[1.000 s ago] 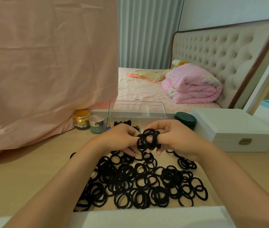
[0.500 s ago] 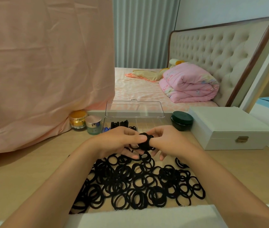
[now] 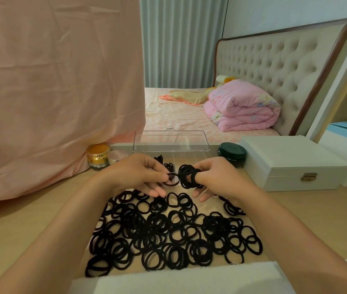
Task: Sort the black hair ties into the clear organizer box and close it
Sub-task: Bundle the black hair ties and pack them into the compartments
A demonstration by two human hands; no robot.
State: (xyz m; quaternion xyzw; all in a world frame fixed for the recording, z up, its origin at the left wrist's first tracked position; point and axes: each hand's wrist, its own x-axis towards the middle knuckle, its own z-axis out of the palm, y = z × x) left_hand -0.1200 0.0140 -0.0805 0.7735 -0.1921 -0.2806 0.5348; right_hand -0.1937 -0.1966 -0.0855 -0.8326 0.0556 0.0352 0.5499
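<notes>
Left hand pinches one hair tie; right hand grips a bundle. They partly hide the organizer box.

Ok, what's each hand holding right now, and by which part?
Left hand pinches a single hair tie at its left edge. Right hand holds a bundle of hair ties looped round one digit.

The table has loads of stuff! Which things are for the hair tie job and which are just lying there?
For the job: loose hair ties, tie bundle on right hand, single tie in left hand, clear organizer box.
Just lying there: gold jar, silver-lidded jar, green jar, white case.
</notes>
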